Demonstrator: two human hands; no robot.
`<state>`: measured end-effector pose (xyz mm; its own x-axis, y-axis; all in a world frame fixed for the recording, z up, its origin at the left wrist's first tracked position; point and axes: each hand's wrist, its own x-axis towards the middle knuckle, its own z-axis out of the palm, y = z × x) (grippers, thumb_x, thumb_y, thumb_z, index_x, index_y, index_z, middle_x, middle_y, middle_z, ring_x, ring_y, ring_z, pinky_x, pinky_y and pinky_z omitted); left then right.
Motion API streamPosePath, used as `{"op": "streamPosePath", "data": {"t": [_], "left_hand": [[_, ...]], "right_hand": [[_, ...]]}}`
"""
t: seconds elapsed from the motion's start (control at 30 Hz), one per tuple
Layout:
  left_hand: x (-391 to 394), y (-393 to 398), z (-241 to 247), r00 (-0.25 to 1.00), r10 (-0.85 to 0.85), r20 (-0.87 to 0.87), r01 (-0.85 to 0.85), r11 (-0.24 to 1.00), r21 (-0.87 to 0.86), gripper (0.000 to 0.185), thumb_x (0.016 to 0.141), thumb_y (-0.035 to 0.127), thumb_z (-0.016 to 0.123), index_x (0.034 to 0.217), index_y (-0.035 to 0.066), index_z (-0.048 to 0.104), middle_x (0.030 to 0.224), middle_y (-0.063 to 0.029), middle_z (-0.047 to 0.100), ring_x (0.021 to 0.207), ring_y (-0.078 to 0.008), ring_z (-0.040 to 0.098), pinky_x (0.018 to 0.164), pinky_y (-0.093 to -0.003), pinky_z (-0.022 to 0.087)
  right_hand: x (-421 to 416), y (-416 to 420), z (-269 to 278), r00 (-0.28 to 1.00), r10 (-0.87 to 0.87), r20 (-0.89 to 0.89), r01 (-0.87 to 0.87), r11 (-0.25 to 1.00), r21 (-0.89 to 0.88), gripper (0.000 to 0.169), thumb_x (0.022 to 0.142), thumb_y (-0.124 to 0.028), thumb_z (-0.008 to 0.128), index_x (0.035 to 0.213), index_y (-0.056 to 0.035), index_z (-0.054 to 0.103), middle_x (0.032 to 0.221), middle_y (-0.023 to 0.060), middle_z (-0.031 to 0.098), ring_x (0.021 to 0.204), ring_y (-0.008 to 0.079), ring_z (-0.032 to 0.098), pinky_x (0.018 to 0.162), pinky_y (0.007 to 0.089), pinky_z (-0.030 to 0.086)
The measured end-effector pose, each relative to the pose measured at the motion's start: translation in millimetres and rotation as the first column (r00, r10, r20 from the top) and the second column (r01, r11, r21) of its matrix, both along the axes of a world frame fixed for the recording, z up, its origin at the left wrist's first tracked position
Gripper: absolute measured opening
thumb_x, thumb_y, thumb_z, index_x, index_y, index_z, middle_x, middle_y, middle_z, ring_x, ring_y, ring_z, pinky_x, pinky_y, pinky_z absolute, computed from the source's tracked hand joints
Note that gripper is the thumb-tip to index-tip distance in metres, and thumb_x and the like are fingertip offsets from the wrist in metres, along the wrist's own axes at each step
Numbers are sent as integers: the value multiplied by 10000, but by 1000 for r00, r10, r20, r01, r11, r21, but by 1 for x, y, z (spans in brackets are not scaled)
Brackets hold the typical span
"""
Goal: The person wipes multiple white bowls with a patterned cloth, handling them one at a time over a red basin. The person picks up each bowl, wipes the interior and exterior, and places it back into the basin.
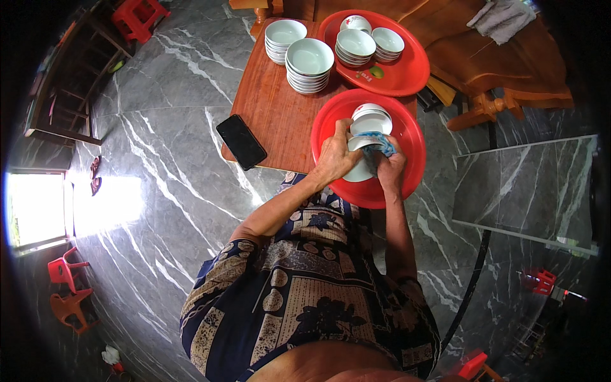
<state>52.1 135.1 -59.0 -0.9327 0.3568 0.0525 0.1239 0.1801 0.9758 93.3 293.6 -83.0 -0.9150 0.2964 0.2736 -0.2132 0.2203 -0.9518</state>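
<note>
Over a red plastic basin [323, 138], my left hand [335, 152] grips the rim of a tilted white bowl [361, 142]. My right hand [392, 168] holds a blue patterned cloth [380, 142] pressed to the same bowl. White bowls [371, 122], at least one with a red motif, lie on their sides in the basin beyond my fingers. Another white surface [359, 173], apparently a bowl, shows below my hands and is partly covered by them.
On the wooden table [274, 110] stand two stacks of white bowls [309, 59] and a black smartphone [241, 142]. A red tray [401, 79] behind the basin carries more bowls [355, 45]. A carved wooden bench [477, 62] borders the far side, with a grey cloth [502, 20] on it.
</note>
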Motion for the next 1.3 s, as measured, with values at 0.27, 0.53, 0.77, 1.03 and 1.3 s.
{"op": "streamPosePath", "data": {"t": [0.27, 0.53, 0.77, 1.03, 1.3], "left_hand": [[4, 4, -6, 980, 130, -154, -119, 990, 78, 620, 706, 109, 618, 1237, 18, 311, 904, -235, 627, 839, -420, 620, 753, -460, 485], [-1, -1, -8, 986, 38, -160, -43, 999, -29, 552, 721, 102, 634, 1209, 3, 394, 950, -240, 623, 898, -382, 624, 798, -420, 488], [-6, -9, -6, 970, -174, -170, 159, 983, -96, 558, 697, 119, 688, 1173, -14, 429, 944, -252, 617, 908, -393, 623, 784, -428, 493], [0, -6, -3, 934, -216, -285, 191, 975, -113, 596, 670, 119, 721, 1171, -21, 431, 942, -256, 615, 922, -404, 618, 781, -426, 495], [4, -7, 5, 978, -177, -114, 166, 981, -102, 652, 674, 95, 697, 1225, -13, 366, 940, -272, 616, 902, -424, 617, 778, -444, 491]], "right_hand": [[12, -18, -45, 975, 16, 223, 161, 640, -751, 406, 757, 22, 657, 1149, 1, 552, 1041, 73, 613, 900, 207, 612, 796, 337, 512], [18, -18, -65, 962, 111, 248, 151, 539, -828, 388, 773, 18, 648, 1146, -1, 542, 1057, 68, 603, 932, 204, 611, 808, 343, 517], [20, -5, -48, 991, -78, 112, 105, 962, -254, 288, 769, 17, 666, 1043, -28, 592, 964, 25, 630, 864, 129, 585, 766, 286, 474], [19, -12, 16, 991, -10, -131, 88, 788, 610, 380, 681, 97, 647, 1034, -22, 574, 949, 122, 628, 891, 273, 617, 765, 348, 491], [10, -17, 34, 990, 102, -93, -21, 775, 632, 397, 645, 140, 599, 1009, -16, 583, 934, 152, 627, 877, 322, 622, 754, 369, 497]]}}
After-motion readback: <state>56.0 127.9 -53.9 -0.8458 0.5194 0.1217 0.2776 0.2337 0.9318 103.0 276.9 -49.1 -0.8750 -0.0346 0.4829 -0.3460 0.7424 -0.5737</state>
